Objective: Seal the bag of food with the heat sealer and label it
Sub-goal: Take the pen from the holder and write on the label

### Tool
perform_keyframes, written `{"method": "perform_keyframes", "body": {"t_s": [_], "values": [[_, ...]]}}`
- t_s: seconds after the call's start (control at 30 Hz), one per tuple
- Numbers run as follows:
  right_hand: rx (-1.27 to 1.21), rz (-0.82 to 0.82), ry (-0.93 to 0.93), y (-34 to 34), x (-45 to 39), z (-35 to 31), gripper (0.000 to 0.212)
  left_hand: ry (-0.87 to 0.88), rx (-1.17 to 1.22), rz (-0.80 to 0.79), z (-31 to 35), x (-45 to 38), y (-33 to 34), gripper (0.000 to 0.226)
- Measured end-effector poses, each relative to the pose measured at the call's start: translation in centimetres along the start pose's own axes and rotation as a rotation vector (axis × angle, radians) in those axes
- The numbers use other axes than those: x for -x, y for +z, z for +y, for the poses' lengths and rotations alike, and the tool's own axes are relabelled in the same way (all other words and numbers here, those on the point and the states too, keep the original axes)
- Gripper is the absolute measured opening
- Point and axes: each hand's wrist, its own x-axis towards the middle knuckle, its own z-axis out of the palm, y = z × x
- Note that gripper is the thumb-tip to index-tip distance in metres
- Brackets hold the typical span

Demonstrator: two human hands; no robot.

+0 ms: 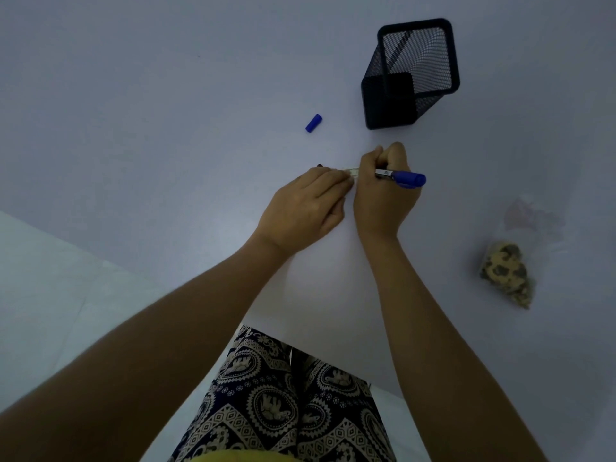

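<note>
Single head-worn view, wide-angle, looking steeply down and forward from above the seated person's lap. Patterned trousers [286,395] fill the bottom centre; both forearms run up from the lower corners to the left hand [303,208] and right hand [383,191], which meet just above frame centre. The white table [166,111] fills most of the frame, its near edge cutting diagonally at lower left. Close range: hands are large, well within reach. A black mesh pen holder [410,75] stands farther off near the top; its leaning sides show wide-angle distortion. No second view, so no overlap.
</note>
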Motion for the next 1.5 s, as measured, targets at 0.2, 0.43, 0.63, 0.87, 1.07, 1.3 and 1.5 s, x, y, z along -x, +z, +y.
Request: {"method": "perform_keyframes", "body": {"t_s": [0.2, 0.43, 0.63, 0.87, 1.07, 1.3, 1.5], "values": [[-0.076, 0.016, 0.050, -0.2, -0.2, 0.2, 0.025, 0.008, -0.006, 0.010, -0.2, 0.0, 0.2, 0.030], [-0.087, 0.033, 0.075, -0.3, -0.2, 0.4, 0.027, 0.017, 0.011, 0.017, -0.1, 0.2, 0.2, 0.030], [-0.106, 0.054, -0.044, -0.8, -0.7, -0.7, 0.030, 0.020, 0.025, 0.020, -0.1, -0.2, -0.1, 0.029], [-0.270, 0.050, 0.257, -2.5, -2.0, -1.5, 0.041, 0.021, 0.027, -0.031, 0.1, -0.7, -1.0, 0.029], [-0.239, -0.031, 0.345, -5.2, -2.0, -1.0, 0.034, -0.115, 0.076, -0.080, 0.7, -1.9, -1.6, 0.025], [-0.238, -0.060, 0.327, -6.8, -2.8, -2.5, 0.031, -0.280, 0.190, -0.090, 0.6, -4.6, -2.0, 0.015], [-0.252, -0.089, 0.323, -6.8, -3.2, -4.4, 0.032, -0.413, 0.212, 0.074, 0.1, -5.8, -3.3, 0.012]]}}
